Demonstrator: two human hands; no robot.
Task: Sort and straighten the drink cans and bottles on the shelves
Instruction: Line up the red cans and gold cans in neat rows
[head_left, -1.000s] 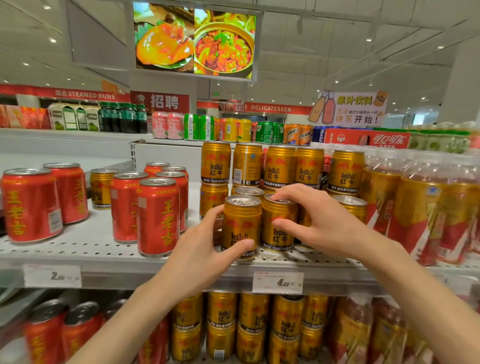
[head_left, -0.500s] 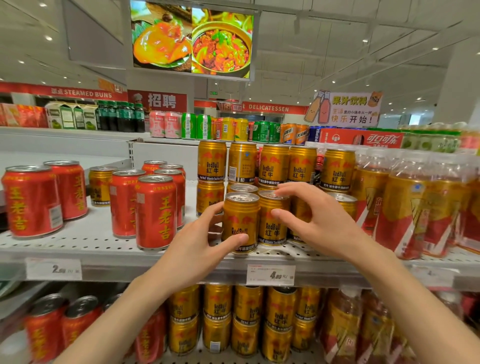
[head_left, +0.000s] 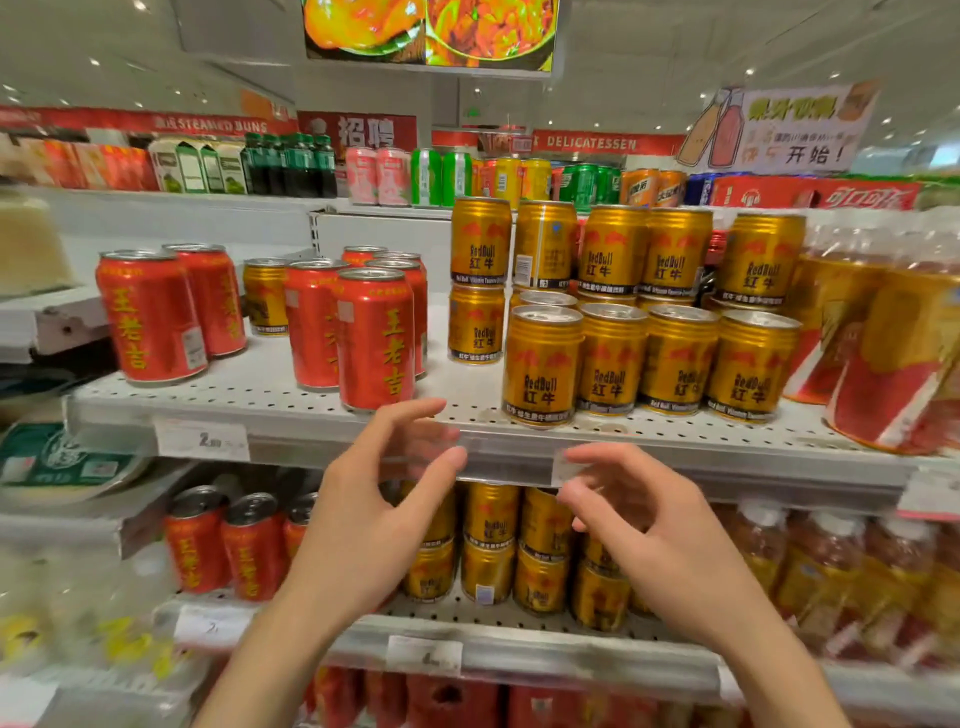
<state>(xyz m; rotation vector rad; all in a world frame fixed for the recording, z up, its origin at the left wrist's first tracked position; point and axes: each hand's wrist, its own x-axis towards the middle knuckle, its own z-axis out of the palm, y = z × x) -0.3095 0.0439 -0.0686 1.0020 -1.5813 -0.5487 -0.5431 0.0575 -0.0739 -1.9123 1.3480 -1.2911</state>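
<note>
Head view: left hand (head_left: 384, 499) and right hand (head_left: 639, 514), each grip wide and empty, below the perforated white metal shelf's (head_left: 270, 395) front edge; upright gold Red Bull cans (head_left: 649, 364) above, nearer the right hand.

Food screen (head_left: 430, 31) overhead; DELICATESSEN sign (head_left: 592, 143) behind (red w/ white lettering).

Gold cans (head_left: 541, 366), red cans (head_left: 375, 340), white shelf (head_left: 291, 395)
</note>
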